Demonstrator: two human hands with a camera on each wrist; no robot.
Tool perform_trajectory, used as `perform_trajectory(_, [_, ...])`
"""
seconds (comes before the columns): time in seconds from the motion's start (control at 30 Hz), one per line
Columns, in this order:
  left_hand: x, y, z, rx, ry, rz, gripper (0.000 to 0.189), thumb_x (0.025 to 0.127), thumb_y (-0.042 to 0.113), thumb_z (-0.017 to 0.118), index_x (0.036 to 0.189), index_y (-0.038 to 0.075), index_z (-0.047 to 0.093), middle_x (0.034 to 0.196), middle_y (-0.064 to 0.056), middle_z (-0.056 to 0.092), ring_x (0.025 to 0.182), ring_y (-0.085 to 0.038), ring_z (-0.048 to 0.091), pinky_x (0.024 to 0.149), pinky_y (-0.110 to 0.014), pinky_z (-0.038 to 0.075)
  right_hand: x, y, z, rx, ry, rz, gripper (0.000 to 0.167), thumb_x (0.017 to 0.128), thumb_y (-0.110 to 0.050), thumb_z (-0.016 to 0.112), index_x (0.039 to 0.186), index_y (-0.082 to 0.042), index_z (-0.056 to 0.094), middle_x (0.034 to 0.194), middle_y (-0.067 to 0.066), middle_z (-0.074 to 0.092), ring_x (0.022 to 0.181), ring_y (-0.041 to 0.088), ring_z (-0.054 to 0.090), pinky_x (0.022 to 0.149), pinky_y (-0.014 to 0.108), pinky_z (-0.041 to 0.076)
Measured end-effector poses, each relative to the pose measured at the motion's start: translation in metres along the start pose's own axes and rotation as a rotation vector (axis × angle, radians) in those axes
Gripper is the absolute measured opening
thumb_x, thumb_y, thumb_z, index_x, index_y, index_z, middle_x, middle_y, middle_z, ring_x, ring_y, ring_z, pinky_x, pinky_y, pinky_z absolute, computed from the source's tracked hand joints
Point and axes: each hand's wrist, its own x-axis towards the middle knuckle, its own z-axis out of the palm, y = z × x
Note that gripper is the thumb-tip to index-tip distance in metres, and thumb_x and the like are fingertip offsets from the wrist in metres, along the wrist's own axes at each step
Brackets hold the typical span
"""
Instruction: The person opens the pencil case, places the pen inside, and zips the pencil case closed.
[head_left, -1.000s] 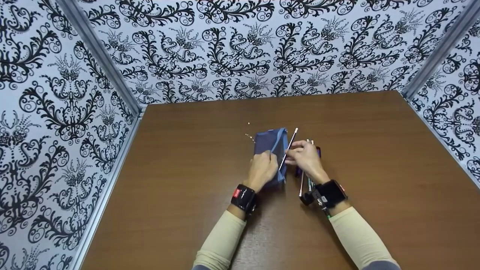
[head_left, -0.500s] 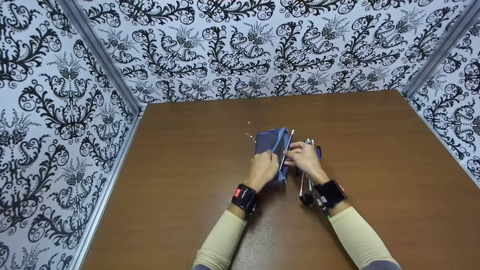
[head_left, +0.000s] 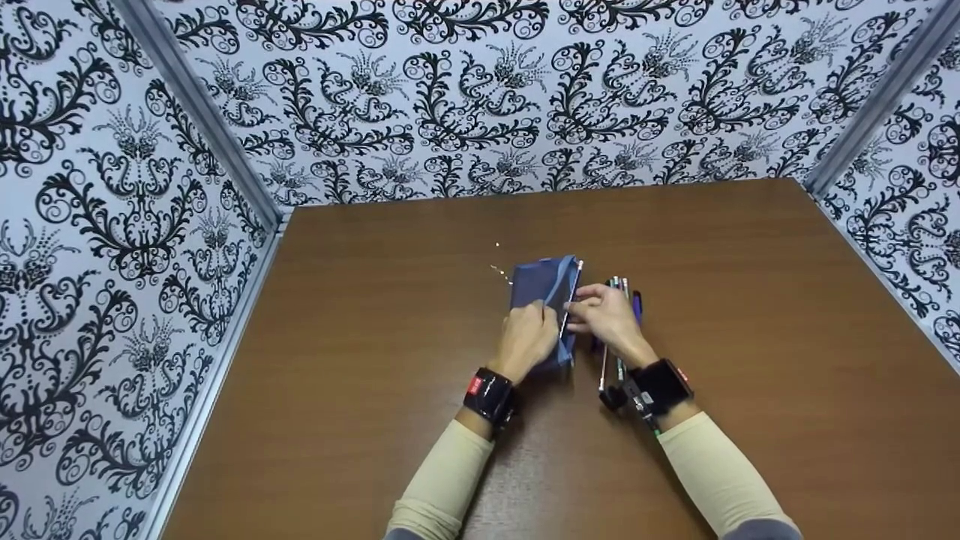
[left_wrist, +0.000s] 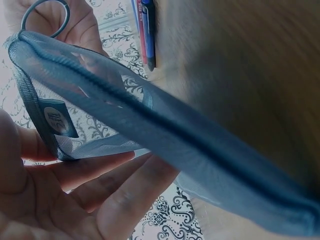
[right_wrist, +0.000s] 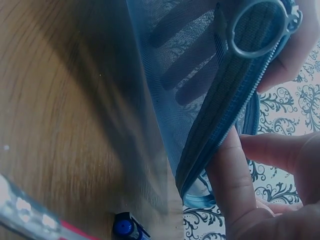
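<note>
My left hand (head_left: 527,337) grips a blue mesh zipper pouch (head_left: 531,281) near the middle of the table. In the left wrist view its fingers (left_wrist: 125,200) lie along the mesh, and the zipper side gapes. My right hand (head_left: 609,321) pinches a thin dark pencil (head_left: 576,281) with a white end, at the pouch's right edge. The pencil leans along the opening; its lower part is hidden by the pouch. A ring-shaped zipper pull (right_wrist: 232,35) hangs at one end of the zipper in the right wrist view.
Several pencils and pens (head_left: 621,283) lie under and beside the right hand, among them a blue-capped pen (right_wrist: 125,227). A small beaded string (head_left: 500,273) lies left of the pouch on the brown table (head_left: 360,337). Patterned walls stand behind and at both sides.
My right hand has shifted slightly left, bringing the pencil from beside the pouch to its open edge, a little lower. My left hand keeps its hold on the pouch.
</note>
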Motion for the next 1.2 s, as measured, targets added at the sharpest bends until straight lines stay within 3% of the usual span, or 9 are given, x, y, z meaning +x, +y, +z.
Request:
perform_trajectory(0.87, [0.0005, -0.0005, 0.0008, -0.004, -0.033, 0.027, 0.032, 0.099, 0.022, 0.042, 0.086, 0.005, 0.066, 0.092, -0.020, 0.071, 0.088, -0.038, 0.070, 0.074, -0.047, 0.053, 0.0013, 0.0027, 0.0000, -0.002, -0.021, 0.003, 0.045, 0.090, 0.000, 0.063, 0.130, 0.015, 0.046, 0.106, 0.025, 0.067, 0.070, 0.015, 0.071, 0.071, 0.028, 0.058])
perform_trajectory(1.2, [-0.0005, 0.0007, 0.0014, 0.009, -0.001, 0.038, 0.032, 0.099, 0.021, 0.043, 0.084, 0.004, 0.067, 0.090, -0.018, 0.072, 0.085, -0.036, 0.070, 0.071, -0.047, 0.053, 0.0006, 0.0025, -0.0005, -0.016, -0.050, -0.024, 0.048, 0.091, 0.001, 0.062, 0.131, 0.018, 0.044, 0.105, 0.024, 0.068, 0.075, 0.015, 0.071, 0.071, 0.028, 0.058])
